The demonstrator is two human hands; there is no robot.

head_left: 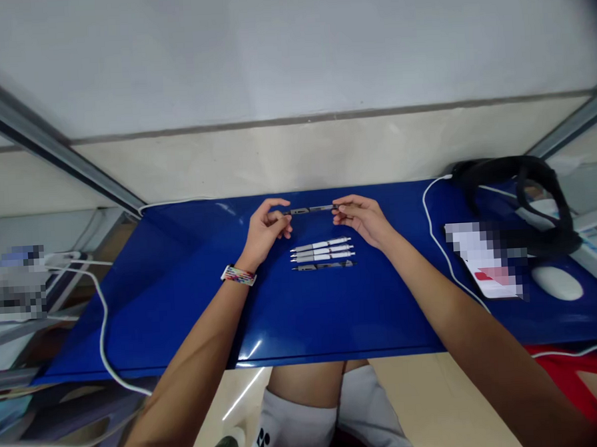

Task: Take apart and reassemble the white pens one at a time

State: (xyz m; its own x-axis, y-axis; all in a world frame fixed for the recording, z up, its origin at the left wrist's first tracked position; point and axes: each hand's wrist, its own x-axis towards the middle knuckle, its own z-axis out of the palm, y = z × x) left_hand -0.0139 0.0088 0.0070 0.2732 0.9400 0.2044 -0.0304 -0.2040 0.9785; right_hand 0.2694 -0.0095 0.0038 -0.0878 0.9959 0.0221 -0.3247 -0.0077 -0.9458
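Note:
A dark grey pen (pixel 312 209) lies level between my two hands, towards the far side of the blue table (pixel 192 302). My left hand (pixel 267 228) has its thumb and a finger at the pen's left end, with the index finger stretched out above. At the other end, the fingers of my right hand (pixel 362 217) pinch the pen. Nearer to me, several white and grey pens (pixel 322 250) lie side by side in a stack of rows. Just below them is another dark grey pen (pixel 323 266), parallel to the rest.
To the right are a black headset (pixel 516 172), a phone (pixel 485 267) with a lit screen and a white mouse (pixel 556 283). White cables (pixel 429 216) run along both sides. A wall (pixel 295 157) stands behind the table.

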